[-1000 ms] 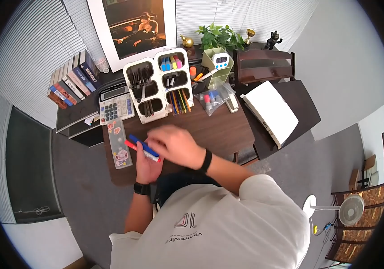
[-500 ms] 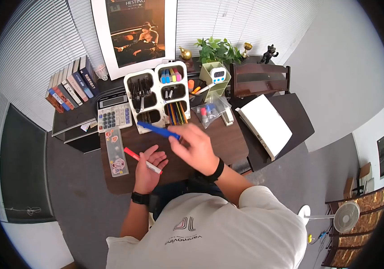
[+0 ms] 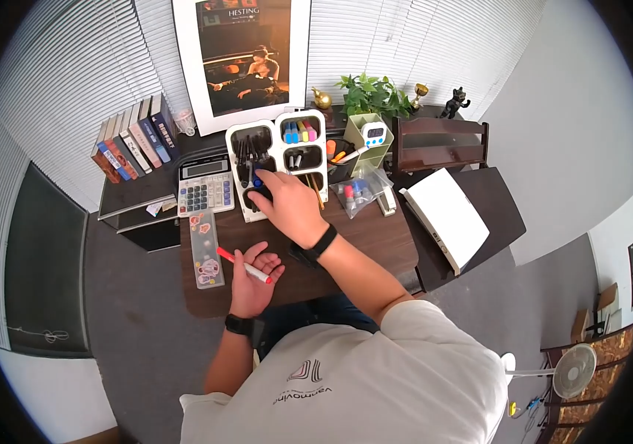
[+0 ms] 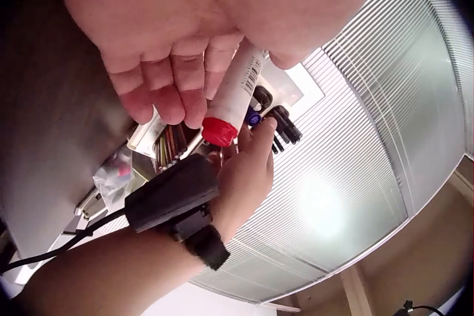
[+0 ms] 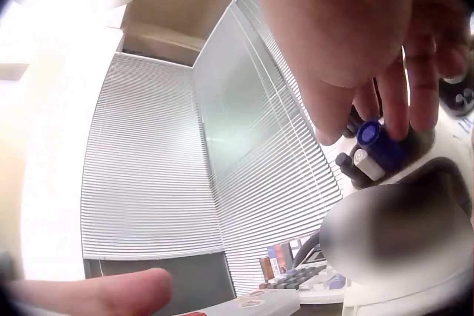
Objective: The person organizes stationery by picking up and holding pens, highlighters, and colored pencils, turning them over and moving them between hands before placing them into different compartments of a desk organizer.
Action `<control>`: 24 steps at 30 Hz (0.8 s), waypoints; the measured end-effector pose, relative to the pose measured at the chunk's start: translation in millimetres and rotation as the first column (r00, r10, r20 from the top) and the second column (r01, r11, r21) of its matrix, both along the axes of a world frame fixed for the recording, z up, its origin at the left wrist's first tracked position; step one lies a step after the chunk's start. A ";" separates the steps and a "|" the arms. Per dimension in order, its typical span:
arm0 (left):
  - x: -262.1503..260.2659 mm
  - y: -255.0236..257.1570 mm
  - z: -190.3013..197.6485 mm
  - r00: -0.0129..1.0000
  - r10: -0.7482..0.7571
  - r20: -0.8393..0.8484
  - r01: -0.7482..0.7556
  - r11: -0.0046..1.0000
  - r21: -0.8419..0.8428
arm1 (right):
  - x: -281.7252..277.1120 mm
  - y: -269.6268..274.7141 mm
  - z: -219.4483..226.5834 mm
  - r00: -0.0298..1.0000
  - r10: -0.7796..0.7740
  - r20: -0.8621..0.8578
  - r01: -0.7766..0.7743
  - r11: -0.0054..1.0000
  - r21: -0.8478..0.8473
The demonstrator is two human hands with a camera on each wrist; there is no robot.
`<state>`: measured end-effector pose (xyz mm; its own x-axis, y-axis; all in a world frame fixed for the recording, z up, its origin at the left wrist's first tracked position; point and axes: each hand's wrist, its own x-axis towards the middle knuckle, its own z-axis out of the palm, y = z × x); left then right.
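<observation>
In the head view, my left hand point(image 3: 253, 285) is palm up low over the desk, with the thumb pinching a red-and-white marker point(image 3: 253, 271). The marker's red end point(image 4: 221, 131) points out past the loosely bent fingers in the left wrist view. My right hand point(image 3: 292, 205) reaches over the white pen organizer point(image 3: 277, 152). Its straight fingers touch a blue marker point(image 5: 381, 145) standing among black pens in the left compartment, and the thumb is spread from them. The blue marker's lower part is hidden inside the compartment.
A sticker-covered pencil case point(image 3: 207, 251) lies left of the hands, below a calculator point(image 3: 205, 189). Right of the organizer are a plastic bag point(image 3: 361, 191) with bottles, a stapler point(image 3: 386, 202) and a green holder point(image 3: 375, 155). A white box point(image 3: 446, 222) lies farther right.
The right hand took the blue marker out of the left hand and carried it forward into the organizer's left compartment. The left hand keeps the red-and-white marker and has stayed nearly in place.
</observation>
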<state>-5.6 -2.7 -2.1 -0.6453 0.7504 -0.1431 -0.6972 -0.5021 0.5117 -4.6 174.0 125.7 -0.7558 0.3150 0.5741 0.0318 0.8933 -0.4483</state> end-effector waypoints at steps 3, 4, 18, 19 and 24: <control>-1.4 0.1 -1.8 1.000 -0.016 0.008 0.015 0.999 0.043 | 34.9 -13.5 -5.3 0.969 0.185 -0.163 -0.195 0.979 -0.052; 1.4 3.0 6.1 1.000 -0.018 0.013 0.017 0.999 0.048 | 51.4 -20.6 -10.0 0.956 0.265 -0.124 -0.269 0.963 -0.020; 11.4 8.4 12.0 0.988 -0.069 -0.139 0.057 0.994 -0.089 | 111.8 5.0 12.7 0.944 0.259 -0.205 -0.284 0.953 -0.107; 7.6 5.8 5.3 0.980 -0.084 -0.183 0.077 0.996 -0.049 | 111.1 11.9 21.4 0.944 0.213 -0.252 -0.242 0.966 -0.093; -0.8 3.4 5.6 0.991 -0.100 -0.087 0.098 0.995 -0.024 | 79.4 34.8 32.1 0.916 0.120 -0.382 -0.116 0.993 0.034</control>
<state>-6.4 0.7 3.5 -0.5791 0.8086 -0.1042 -0.6944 -0.4223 0.5826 74.7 208.7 157.9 -0.5092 0.2298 0.8294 -0.2461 0.8846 -0.3961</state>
